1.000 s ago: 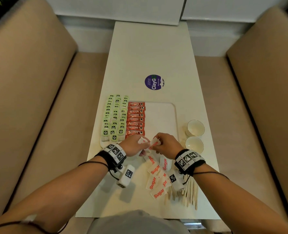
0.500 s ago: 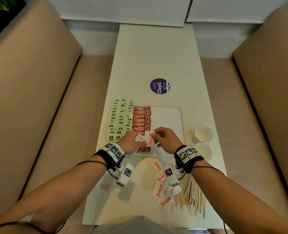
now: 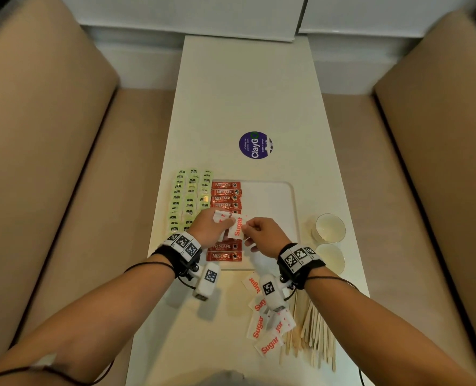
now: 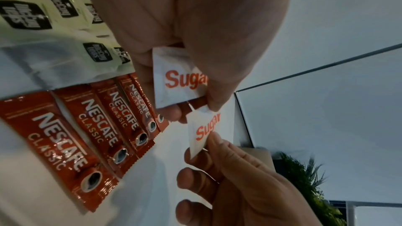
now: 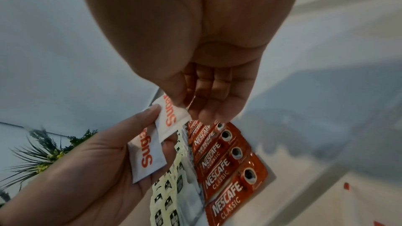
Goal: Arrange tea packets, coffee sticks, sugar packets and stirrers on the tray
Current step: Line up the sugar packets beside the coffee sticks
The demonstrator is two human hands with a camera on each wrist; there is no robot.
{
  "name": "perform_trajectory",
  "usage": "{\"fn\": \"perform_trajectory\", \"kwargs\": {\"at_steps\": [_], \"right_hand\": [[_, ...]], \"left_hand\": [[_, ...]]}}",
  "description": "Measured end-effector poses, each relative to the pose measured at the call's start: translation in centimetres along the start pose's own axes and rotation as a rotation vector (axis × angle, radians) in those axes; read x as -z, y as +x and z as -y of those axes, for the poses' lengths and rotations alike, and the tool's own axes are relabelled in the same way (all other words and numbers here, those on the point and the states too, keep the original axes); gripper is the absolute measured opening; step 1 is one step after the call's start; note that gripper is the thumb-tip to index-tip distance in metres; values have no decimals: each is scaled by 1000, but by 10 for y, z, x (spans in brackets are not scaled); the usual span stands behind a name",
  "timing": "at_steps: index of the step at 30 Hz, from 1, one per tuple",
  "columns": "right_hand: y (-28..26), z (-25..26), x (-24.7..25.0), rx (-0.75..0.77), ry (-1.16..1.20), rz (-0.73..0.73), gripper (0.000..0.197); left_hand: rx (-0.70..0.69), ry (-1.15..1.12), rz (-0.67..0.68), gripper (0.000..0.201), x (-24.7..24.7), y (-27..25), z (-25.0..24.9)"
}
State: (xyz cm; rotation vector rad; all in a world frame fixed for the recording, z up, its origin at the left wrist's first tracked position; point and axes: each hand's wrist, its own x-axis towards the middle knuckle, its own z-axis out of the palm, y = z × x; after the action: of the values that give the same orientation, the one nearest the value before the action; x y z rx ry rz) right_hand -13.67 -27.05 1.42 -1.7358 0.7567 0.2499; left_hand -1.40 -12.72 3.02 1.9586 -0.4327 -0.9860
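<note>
Above the white tray (image 3: pixel 273 196), my left hand (image 3: pixel 213 227) grips a white sugar packet (image 4: pixel 174 82) between thumb and fingers. My right hand (image 3: pixel 261 235) pinches a second sugar packet (image 3: pixel 238 227) (image 5: pixel 172 114) by its edge, right beside the first. Red coffee sticks (image 3: pixel 225 195) (image 4: pixel 65 135) lie in a column on the tray's left part. Green tea packets (image 3: pixel 189 196) sit in rows to their left. More sugar packets (image 3: pixel 261 324) lie loose on the table near me, beside a pile of wooden stirrers (image 3: pixel 314 335).
Two white paper cups (image 3: pixel 330 228) stand right of the tray. A round purple sticker (image 3: pixel 255 144) lies further up the white table (image 3: pixel 245 93). Beige bench seats flank the table on both sides. The tray's right half is bare.
Both hands have moved forward from the tray's near edge to above the coffee sticks, carrying the sugar packets with them. The camera view has shifted slightly.
</note>
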Motion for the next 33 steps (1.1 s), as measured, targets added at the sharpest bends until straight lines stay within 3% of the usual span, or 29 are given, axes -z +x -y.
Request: {"fn": "perform_trajectory", "kwargs": {"at_steps": [7, 10, 14, 18, 21, 27, 33], "right_hand": [[49, 16, 23, -45, -171, -46, 26], [79, 19, 37, -104, -240, -96, 28], [113, 13, 50, -201, -337, -142, 31], [131, 10, 53, -258, -381, -209, 33], [139, 11, 51, -256, -398, -225, 35], [147, 10, 49, -236, -401, -215, 38], [146, 13, 48, -229, -387, -202, 33]], "left_hand": [[166, -324, 49, 17, 6, 22, -5], [263, -421, 123, 36, 13, 36, 0], [334, -483, 101, 69, 17, 50, 0], [312, -506, 105, 76, 19, 57, 1], [283, -474, 108, 68, 20, 63, 6], [254, -410, 74, 17, 19, 71, 16], [267, -321, 1, 14, 16, 72, 12]]}}
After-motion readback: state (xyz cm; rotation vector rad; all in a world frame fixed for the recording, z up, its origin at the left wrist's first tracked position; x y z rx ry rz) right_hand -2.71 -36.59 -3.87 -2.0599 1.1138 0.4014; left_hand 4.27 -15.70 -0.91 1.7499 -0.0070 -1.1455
